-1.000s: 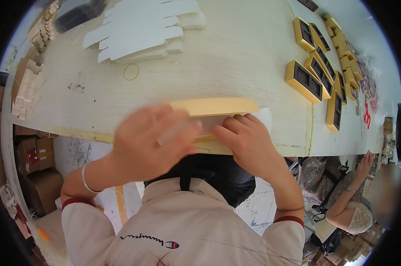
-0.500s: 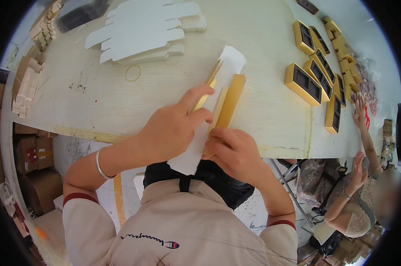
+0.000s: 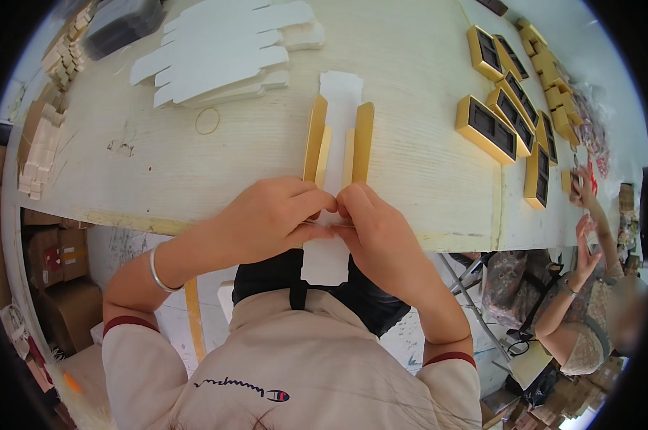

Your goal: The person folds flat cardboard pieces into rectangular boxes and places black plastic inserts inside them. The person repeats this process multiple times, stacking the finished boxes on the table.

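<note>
Head view: my left hand (image 3: 277, 213) and right hand (image 3: 374, 229) meet over the gold-and-white carton (image 3: 336, 161), which lies lengthwise before me, overhanging the table (image 3: 224, 161). Thumbs and fingers pinch its near edges, exact contact hidden, apparently to steady the 2 raised gold walls (image 3: 365, 143). White blanks (image 3: 224, 50), a rubber band (image 3: 208, 121) and gold boxes (image 3: 487, 129) lie well apart, obstructing neither hand. A co-worker's hand (image 3: 585, 188) is far right.

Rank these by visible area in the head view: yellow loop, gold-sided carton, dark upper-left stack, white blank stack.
1. White blank stack
2. Gold-sided carton, partly covered
3. Dark upper-left stack, cut off above
4. Yellow loop
</note>
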A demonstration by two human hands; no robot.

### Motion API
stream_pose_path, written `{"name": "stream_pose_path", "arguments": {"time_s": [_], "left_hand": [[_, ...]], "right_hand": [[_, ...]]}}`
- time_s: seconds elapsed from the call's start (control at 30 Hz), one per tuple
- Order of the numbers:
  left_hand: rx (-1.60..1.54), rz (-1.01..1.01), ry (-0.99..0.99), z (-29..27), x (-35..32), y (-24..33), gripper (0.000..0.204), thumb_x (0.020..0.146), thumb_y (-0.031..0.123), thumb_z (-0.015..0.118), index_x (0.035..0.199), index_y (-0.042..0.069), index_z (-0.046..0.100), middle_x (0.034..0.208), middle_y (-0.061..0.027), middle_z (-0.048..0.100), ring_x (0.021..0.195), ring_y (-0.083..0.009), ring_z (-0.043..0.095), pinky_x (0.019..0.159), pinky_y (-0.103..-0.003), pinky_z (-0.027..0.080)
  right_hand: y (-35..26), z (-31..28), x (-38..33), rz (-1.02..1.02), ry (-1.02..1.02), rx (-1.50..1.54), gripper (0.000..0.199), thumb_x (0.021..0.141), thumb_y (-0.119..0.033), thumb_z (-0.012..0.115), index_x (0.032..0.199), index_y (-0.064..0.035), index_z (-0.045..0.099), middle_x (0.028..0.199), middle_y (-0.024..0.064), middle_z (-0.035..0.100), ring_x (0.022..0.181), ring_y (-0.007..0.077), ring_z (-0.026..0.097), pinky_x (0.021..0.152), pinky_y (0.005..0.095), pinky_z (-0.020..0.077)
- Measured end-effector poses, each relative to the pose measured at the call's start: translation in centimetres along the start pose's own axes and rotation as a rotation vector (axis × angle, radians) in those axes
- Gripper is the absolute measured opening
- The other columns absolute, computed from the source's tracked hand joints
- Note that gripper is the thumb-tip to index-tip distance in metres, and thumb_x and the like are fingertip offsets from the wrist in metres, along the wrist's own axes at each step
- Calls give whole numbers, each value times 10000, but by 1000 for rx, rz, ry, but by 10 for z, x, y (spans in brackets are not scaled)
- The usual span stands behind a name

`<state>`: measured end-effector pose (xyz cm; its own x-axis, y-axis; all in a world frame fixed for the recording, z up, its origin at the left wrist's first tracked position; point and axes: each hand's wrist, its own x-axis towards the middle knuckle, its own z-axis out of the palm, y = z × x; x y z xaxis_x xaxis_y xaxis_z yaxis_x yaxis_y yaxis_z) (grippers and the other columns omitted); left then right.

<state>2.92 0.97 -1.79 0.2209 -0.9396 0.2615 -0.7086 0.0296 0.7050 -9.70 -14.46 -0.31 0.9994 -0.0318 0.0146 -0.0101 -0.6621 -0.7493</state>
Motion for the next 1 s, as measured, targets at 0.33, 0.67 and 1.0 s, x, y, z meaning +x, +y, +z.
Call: {"name": "stream_pose_path", "arguments": {"time_s": [0.33,0.67,1.0], "left_hand": [[27,-46,67,9,5,6,142,769,32,696,847,24,577,754,-103,569,655,-285,570,565,-355,460],[-192,-270,-94,1,15,16,143,846,102,648,917,15,560,820,-107,540,700,-239,542,629,-320,444],[-605,-400,-31,7,5,9,277,956,89,504,1199,65,372,1216,-89,441,784,-111,484,714,-251,432]], "right_hand": [[4,-10,-23,-148,27,156,416,742,97,557,1146,14,495,1244,204,507,951,366,565,761,382,468],[31,8,-22,-466,331,-124,467,673,85,653,1125,-15,588,1088,144,619,906,290,575,746,359,480],[19,10,-9,-129,429,353,284,818,103,607,1069,-17,551,927,117,594,717,234,565,654,318,484]]}}
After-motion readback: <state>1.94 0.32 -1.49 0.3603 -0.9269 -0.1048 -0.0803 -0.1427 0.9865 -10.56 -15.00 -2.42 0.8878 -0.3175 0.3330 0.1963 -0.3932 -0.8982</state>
